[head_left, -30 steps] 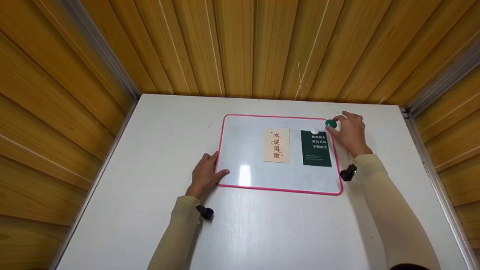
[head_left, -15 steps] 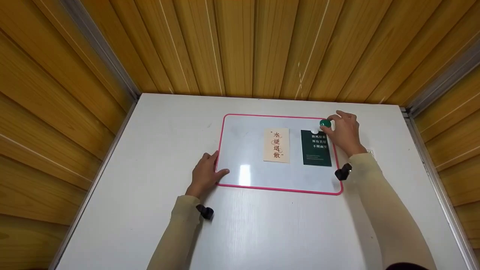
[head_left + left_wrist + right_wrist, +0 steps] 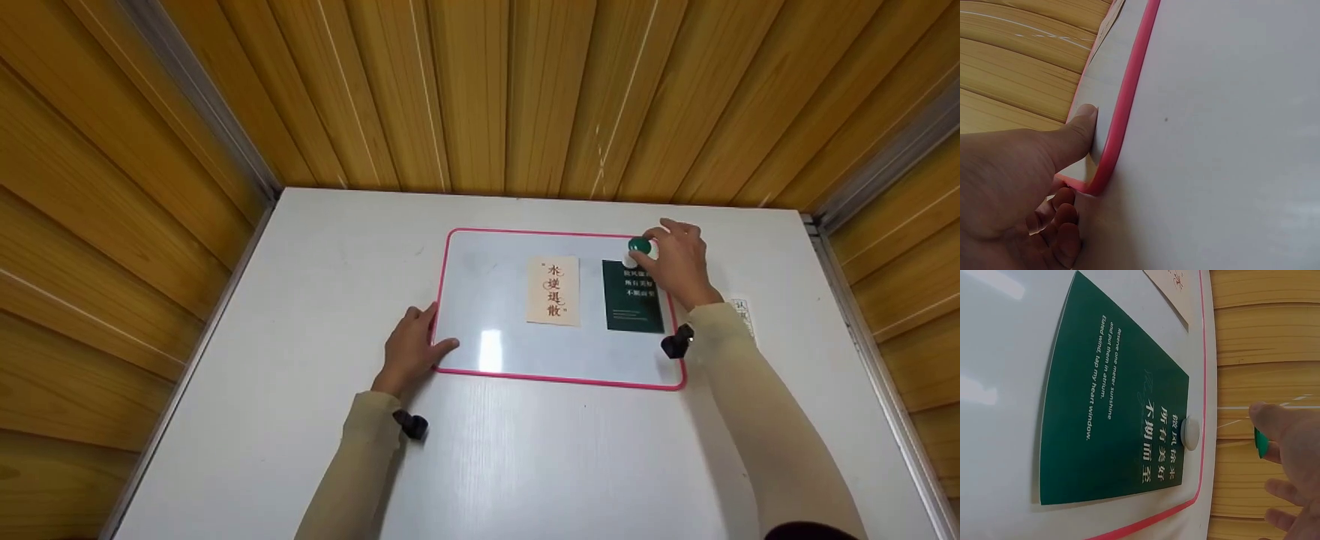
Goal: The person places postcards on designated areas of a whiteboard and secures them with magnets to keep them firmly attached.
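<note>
Green disc [image 3: 640, 245] pinched at the far right corner of a pink-rimmed board [image 3: 480, 300]

Right hand [image 3: 679, 262]: thumb and a finger together on the green disc, gripping it by the edge. In the head view, set against the board's far right corner, just beyond the white disc; in the right wrist view, apart from card and board, wall behind.

Left hand [image 3: 409, 345]: gripping the board at its near left corner, thumb [image 3: 1081, 132] laid on the white face, other fingers curled at and below the edge.

White disc [image 3: 1190, 433]: round, on the far edge of the green card, near the right thumb.

Green card [image 3: 634, 307]: flat on the board's right side, white printing in Chinese and English, right edge close to the rim [image 3: 555, 379].

Cream card [image 3: 553, 292]: on the board left of the green one, well apart from it, one column of red-brown characters.

Board: white, glossy, rounded corners, lying on the table; a bright reflection near its front edge.

Table [image 3: 337, 262]: white, pale sheen toward the front.

Paper slip [image 3: 741, 306]: white, with dark characters, on the table right of the board, partly hidden by the right sleeve [image 3: 765, 420].

Left sleeve [image 3: 349, 465]: beige, like the right. Wrist cameras [image 3: 412, 425]: black, one at each cuff.

Wall [image 3: 480, 97]: wood-patterned panels behind and at both sides, grey metal posts [image 3: 217, 105] at the corners.

Dark shape [image 3: 810, 531]: at the bottom right, cut off, unidentifiable.
</note>
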`<state>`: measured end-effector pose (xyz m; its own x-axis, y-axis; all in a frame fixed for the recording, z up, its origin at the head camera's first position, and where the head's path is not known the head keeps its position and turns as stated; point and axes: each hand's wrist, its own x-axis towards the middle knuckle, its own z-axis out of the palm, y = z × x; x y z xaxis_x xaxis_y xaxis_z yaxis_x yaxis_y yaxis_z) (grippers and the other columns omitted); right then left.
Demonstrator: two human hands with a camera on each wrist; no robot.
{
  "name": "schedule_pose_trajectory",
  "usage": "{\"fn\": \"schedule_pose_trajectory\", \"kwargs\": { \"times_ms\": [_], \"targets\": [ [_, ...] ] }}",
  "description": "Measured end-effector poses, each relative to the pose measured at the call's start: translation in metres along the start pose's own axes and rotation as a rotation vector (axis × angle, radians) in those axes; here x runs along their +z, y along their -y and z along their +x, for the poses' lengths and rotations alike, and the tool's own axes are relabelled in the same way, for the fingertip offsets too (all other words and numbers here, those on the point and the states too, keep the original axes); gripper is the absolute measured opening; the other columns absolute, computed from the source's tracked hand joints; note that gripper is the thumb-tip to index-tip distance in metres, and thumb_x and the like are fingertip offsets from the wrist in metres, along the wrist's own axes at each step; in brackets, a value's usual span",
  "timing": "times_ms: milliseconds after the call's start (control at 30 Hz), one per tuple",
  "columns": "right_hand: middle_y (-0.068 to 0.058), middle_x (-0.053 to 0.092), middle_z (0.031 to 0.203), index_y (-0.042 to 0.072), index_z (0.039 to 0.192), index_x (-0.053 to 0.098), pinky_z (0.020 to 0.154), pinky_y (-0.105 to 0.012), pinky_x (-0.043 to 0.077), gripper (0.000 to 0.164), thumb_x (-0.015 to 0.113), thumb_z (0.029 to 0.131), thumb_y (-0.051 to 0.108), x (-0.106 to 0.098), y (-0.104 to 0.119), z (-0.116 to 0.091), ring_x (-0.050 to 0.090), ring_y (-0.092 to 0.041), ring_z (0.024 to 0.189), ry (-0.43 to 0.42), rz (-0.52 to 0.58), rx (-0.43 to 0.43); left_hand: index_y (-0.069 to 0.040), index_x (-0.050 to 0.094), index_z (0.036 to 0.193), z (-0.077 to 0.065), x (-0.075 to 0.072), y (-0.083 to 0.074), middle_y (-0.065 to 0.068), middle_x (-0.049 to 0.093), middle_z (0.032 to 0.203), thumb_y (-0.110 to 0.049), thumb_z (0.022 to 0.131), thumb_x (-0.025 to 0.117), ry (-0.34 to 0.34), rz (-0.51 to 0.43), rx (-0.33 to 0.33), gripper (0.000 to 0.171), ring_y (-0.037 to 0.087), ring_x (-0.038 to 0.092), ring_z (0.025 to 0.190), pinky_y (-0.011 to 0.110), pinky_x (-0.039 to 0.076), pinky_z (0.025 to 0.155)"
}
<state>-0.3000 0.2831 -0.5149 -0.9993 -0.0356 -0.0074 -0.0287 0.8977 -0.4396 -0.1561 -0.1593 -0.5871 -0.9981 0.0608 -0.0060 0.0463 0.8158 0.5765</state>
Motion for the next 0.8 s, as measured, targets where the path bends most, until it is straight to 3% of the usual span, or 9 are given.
{"fn": "schedule_pose_trajectory", "kwargs": {
  "times_ms": [800],
  "targets": [
    [-0.023, 0.034, 0.16, 0.004, 0.128, 0.067, 0.115, -0.068, 0.019, 0.043, 0.075, 0.095, 0.031, 0.012, 0.027, 0.007, 0.021, -0.046, 0.148, -0.003, 0.021, -0.076, -0.002, 0.046, 0.153, -0.001, -0.001, -0.004, 0.016, 0.058, 0.117, -0.039, 0.087, 0.083, -0.009, -0.011, -0.01, 0.084, 0.025, 0.051, 0.091, 0.044, 0.049, 0.087]
  ]
}}
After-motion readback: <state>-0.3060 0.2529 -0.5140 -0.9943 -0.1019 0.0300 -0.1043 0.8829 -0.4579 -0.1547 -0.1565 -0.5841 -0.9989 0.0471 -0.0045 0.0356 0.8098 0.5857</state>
